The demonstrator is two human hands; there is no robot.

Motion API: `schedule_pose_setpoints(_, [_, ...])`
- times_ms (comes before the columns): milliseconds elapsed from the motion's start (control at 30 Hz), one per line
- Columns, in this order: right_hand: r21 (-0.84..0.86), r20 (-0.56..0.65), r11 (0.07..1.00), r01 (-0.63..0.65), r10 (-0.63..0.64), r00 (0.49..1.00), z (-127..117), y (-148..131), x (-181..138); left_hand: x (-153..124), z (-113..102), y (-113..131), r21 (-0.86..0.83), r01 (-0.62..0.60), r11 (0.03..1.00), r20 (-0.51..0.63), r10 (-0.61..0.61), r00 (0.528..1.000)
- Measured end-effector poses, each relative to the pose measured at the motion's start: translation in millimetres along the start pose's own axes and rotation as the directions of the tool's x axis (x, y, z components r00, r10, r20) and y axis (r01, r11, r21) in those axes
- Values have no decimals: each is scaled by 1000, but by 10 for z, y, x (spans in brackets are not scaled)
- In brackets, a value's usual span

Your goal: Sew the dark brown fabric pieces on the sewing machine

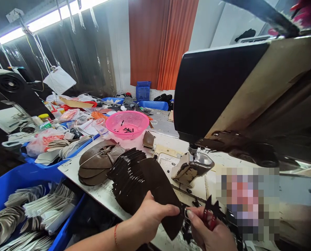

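My left hand [155,218] grips a dark brown, leather-like panel [158,177] with a rounded top and a narrow lower end, thumb on its face. At the panel's right edge my right hand [210,230] is closed, thumb and forefinger pinching a small black piece [183,211]. Something red [210,220], its kind unclear, lies within the right fingers, beside jagged black pieces [212,205]. Behind the held panel, a fanned stack of dark panels [129,177] rests on the white table [98,195]. Further left lie stacked brown shoe pieces [92,164].
A sewing machine head [218,90] overhangs the right side, above a metal post [194,165]. Beyond the stacks sits a pink basket [128,120] with small black pieces. Blue bins [74,205] of cut pieces stand at the left. A blurred patch [247,202] covers the right.
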State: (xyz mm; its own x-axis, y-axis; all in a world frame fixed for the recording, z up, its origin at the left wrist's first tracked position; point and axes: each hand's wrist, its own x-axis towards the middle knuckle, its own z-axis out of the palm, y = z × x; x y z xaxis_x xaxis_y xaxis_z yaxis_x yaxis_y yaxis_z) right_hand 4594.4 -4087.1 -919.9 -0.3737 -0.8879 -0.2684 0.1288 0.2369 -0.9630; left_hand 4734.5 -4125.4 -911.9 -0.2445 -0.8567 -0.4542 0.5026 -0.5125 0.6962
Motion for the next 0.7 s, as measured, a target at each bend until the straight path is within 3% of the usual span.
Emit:
schedule_pose_setpoints(167, [19, -18, 1000, -1, 1, 1000, -4, 53, 29, -17, 32, 15, 3, -29, 1000, 13, 29, 999])
schedule_pose_setpoints(300, [-2, 38, 1000, -18, 18, 999, 22, 25, 39, -12, 61, 82, 77, -67, 995, 27, 66, 997])
schedule_pose_setpoints(433, [-120, 9, 964, 238, -239, 971, 79, -234, 75, 51, 143, 306, 111, -93, 990, 83, 84, 993])
schedule_pose_setpoints(500, [-238, 95, 890, 389, -377, 921, 72, -401, 146, 102, 211, 461, 122, -88, 989, 120, 74, 990])
schedule_pose_setpoints(567, [-347, 289, 736, 581, -505, 813, 25, -540, 267, 164, 286, 615, 163, -72, 984, 144, 49, 988])
schedule_pose_setpoints(633, [-369, 456, 492, 789, -644, 614, -48, -632, 429, 243, 362, 743, 234, -58, 971, 148, 23, 989])
schedule_pose_setpoints(700, [-367, 546, 208, 907, -741, 391, -124, -688, 606, 348, 434, 830, 293, -43, 955, 172, -8, 985])
